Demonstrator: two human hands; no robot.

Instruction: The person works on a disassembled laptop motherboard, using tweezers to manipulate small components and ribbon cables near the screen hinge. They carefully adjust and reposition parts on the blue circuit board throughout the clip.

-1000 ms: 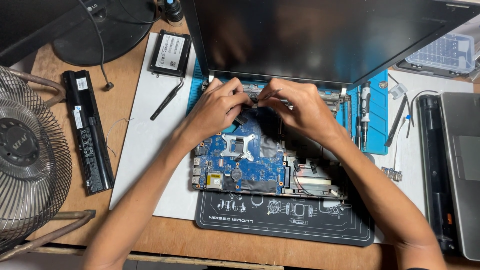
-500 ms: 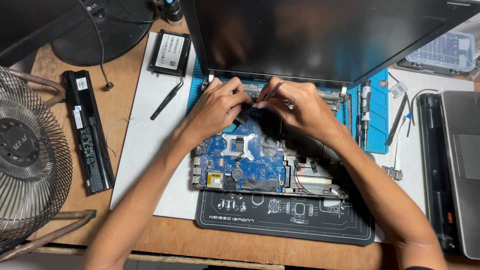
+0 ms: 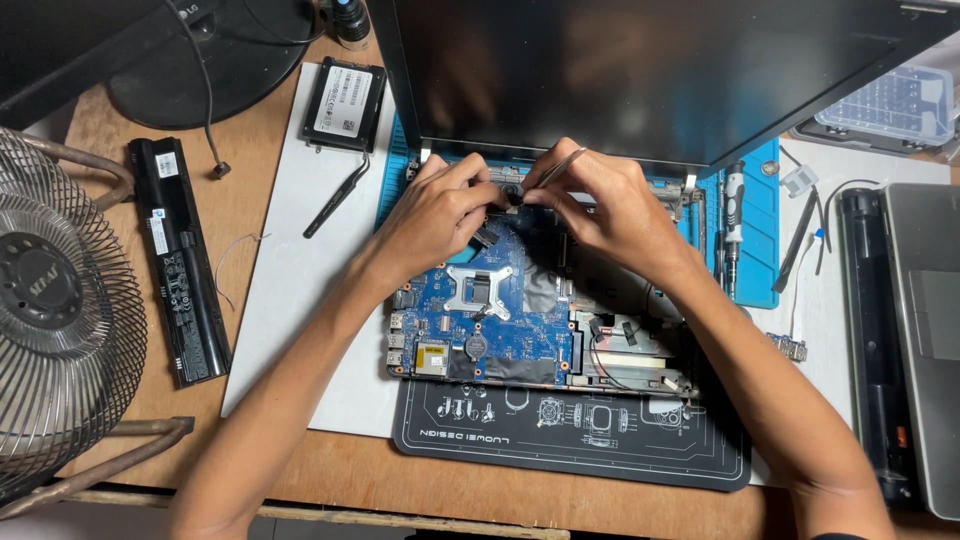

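An opened laptop lies on a black work mat (image 3: 570,450), its blue motherboard (image 3: 480,320) bare and its dark screen (image 3: 640,70) tilted up behind. My left hand (image 3: 435,215) rests on the board's far edge near the hinge, fingers pinched on a small black part there. My right hand (image 3: 610,205) meets it from the right and holds thin metal tweezers (image 3: 560,167) whose tips point down at the same spot. What the fingertips grip is too small to make out.
A white mat (image 3: 300,290) holds a black drive (image 3: 343,103) and black tweezers (image 3: 335,198). A laptop battery (image 3: 180,260) and a fan grille (image 3: 60,320) lie left. A blue mat (image 3: 755,235) with a screwdriver (image 3: 733,205), another laptop (image 3: 930,330) and a parts box (image 3: 885,105) sit right.
Both hands stay at the hinge edge of the board. The fingers have shifted only slightly; nothing has visibly come free.
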